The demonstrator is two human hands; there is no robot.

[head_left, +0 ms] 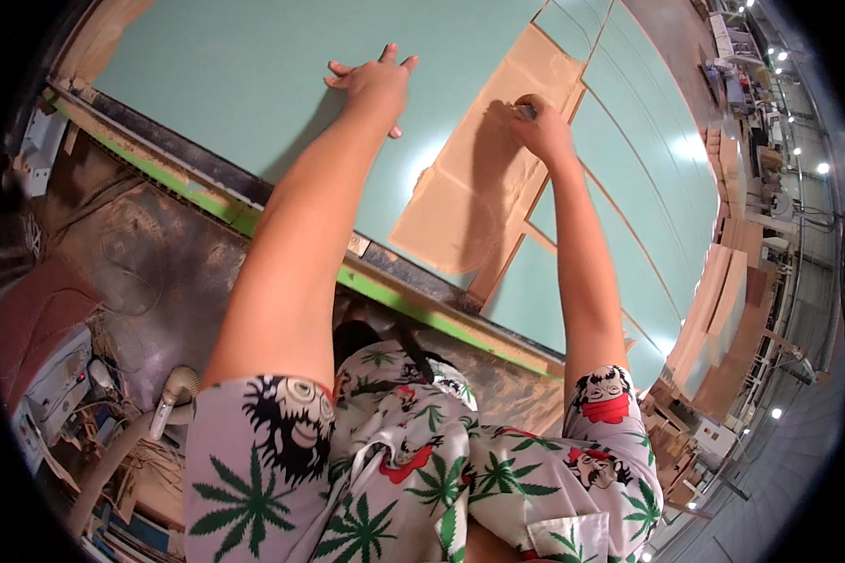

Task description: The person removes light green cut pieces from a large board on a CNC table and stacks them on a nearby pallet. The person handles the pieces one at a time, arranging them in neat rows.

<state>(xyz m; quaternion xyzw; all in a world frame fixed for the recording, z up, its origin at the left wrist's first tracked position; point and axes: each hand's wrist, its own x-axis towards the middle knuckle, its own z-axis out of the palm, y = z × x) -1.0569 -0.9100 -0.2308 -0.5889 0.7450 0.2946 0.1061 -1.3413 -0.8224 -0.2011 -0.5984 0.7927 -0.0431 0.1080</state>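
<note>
My left hand (377, 86) is over a large pale green sheet (244, 75), fingers spread and nothing in them. Whether it presses on the sheet or hovers, I cannot tell. To its right, my right hand (543, 129) is closed above a tan strip (498, 141) with uneven edges that crosses the green surface. Something small and dark grey shows between its fingers, mostly hidden by the hand. Shadows of the hand and arm fall on the strip. Narrow tan grooves divide the green panels (620, 159) on the right.
The worktable's near edge has a black and bright green rail (394, 296). Sawdust covers the dark floor (150, 253) below. A ribbed hose (180, 387) and a grey control box (61, 375) stand at lower left. Stacked boards (718, 300) lie at the right.
</note>
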